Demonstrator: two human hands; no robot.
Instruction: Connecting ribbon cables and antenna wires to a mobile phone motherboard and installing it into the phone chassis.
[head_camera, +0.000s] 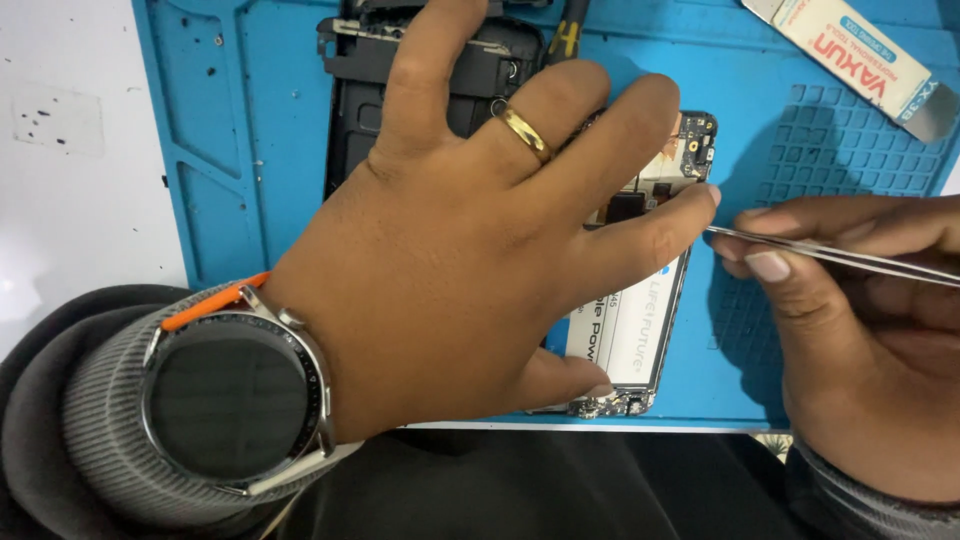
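My left hand (470, 230), with a gold ring and a round wristwatch (235, 395), lies spread flat over an opened smartphone (640, 330), holding it down on the blue repair mat (230, 150). The phone's white battery and circuit boards show beside my fingers. My right hand (860, 330) comes in from the right and grips metal tweezers (820, 252). The tweezers' tip sits at the phone's right edge, next to my left index fingertip.
A black phone back frame (350, 90) lies at the mat's top, partly under my left hand. A thin metal pry tool with a white label (860, 60) rests at the top right. The mat has a grid of small compartments (860, 140) on the right.
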